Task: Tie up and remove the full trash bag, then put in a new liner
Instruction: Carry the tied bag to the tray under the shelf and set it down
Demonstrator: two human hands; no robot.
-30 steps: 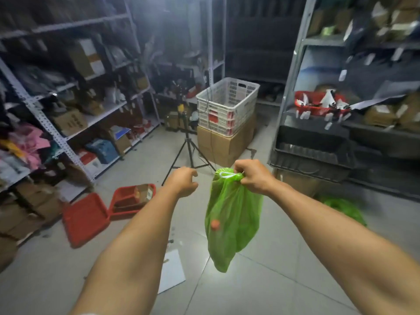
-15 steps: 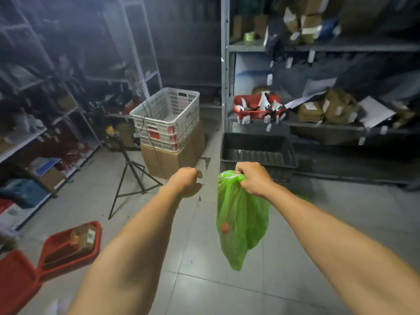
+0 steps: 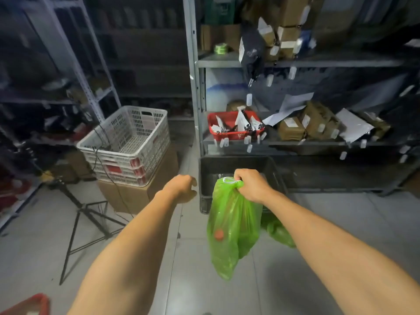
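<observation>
Green trash bag [image 3: 231,226] out, neck bunched in right hand [image 3: 252,185] fist, hanging clear of floor; left hand [image 3: 181,187] curled, empty; knot unclear; new liner not yet in

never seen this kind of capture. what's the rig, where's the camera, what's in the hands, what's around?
There is no robot here: a person works with bare hands, and one wide-angle camera on their head looks forward and down, so both forearms reach into the picture from below. The right hand grips the gathered top of a green trash bag, which hangs clear of the tiled floor; something small and orange shows through it. The left hand is a closed fist holding nothing visible. Straight ahead a black bin stands on the floor under metal shelving. More green plastic lies beside it. On the left, a white crate sits on a cardboard box, beside a tripod.
</observation>
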